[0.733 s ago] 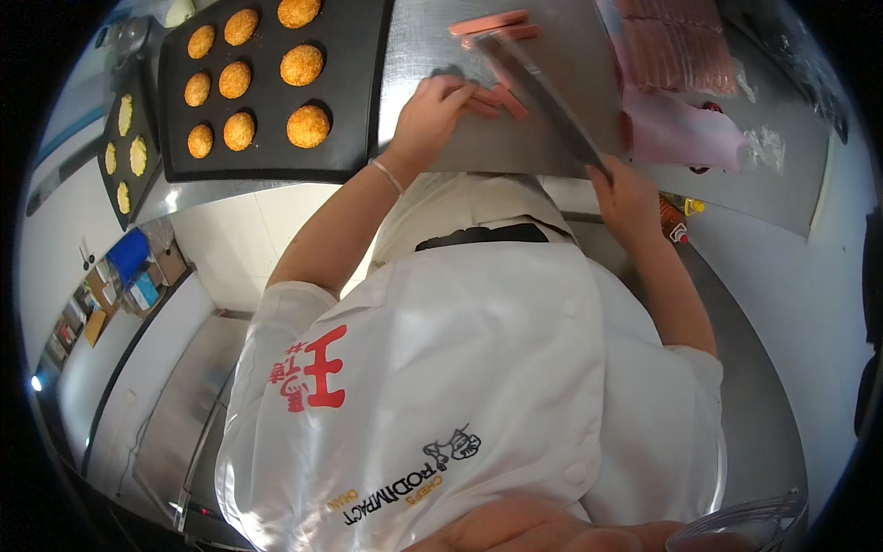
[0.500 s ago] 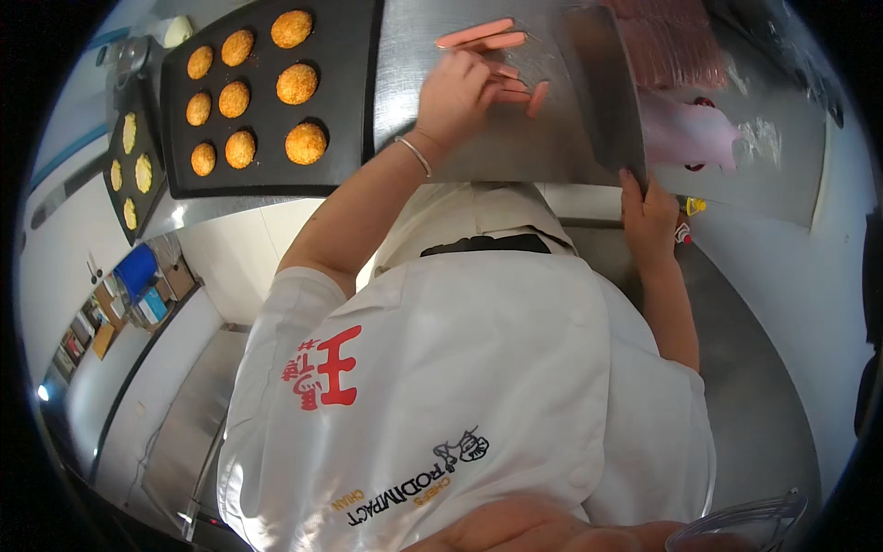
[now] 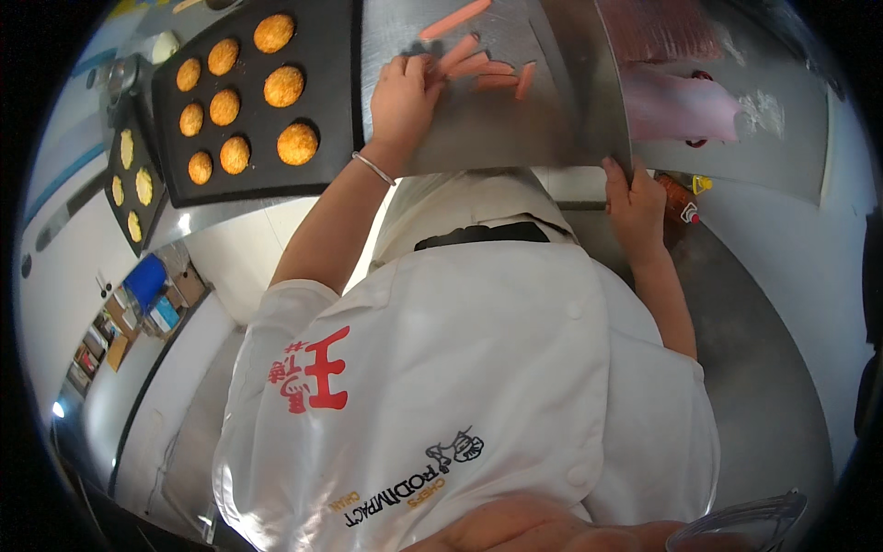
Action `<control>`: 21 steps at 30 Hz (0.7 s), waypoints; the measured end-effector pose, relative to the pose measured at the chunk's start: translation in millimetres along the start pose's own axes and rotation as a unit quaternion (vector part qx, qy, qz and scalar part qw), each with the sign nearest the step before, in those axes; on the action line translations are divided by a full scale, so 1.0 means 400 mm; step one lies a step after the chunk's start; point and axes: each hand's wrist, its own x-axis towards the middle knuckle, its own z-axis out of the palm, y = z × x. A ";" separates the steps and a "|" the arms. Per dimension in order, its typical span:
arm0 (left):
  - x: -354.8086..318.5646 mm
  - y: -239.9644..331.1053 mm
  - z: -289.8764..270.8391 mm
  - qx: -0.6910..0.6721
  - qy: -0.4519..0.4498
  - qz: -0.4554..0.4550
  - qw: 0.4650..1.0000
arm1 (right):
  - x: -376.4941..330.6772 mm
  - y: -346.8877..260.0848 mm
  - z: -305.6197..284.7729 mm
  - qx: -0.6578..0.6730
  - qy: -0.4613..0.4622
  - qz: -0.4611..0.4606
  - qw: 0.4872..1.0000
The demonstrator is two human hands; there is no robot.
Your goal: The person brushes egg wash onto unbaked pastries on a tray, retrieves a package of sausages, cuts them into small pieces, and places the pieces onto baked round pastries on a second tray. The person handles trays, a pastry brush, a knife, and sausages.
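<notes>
Several slim pink sausages (image 3: 469, 63) lie loosely on a brushed steel surface in front of me, one apart from the rest farther back. At their left end is my left hand (image 3: 402, 101), a bracelet on its wrist. Its fingers are curled in and closed on the near end of one sausage (image 3: 457, 53); the fingertips are partly hidden. My right hand (image 3: 636, 204) grips the near right corner of a steel tray (image 3: 589, 101), thumb and fingers closed round its edge. The tray's right side looks like a raised, darker wall.
A black baking tray (image 3: 340, 92) with round golden baked pieces stands at left, beside a smaller dark tray (image 3: 121, 184) with pale shapes. To the right lie stacked pink sausages in clear plastic (image 3: 658, 32) and a pink bag (image 3: 681, 109). A reddish-brown bottle (image 3: 676, 201) is below the counter edge.
My left hand has moved left and a little nearer, and the sausages under it lie more spread out. My right hand still holds the tray edge. The whole view has shifted slightly.
</notes>
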 end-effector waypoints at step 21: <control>-0.203 -0.074 0.026 -0.119 0.079 -0.058 0.988 | 0.018 -0.012 0.103 -0.225 -0.162 -0.071 0.958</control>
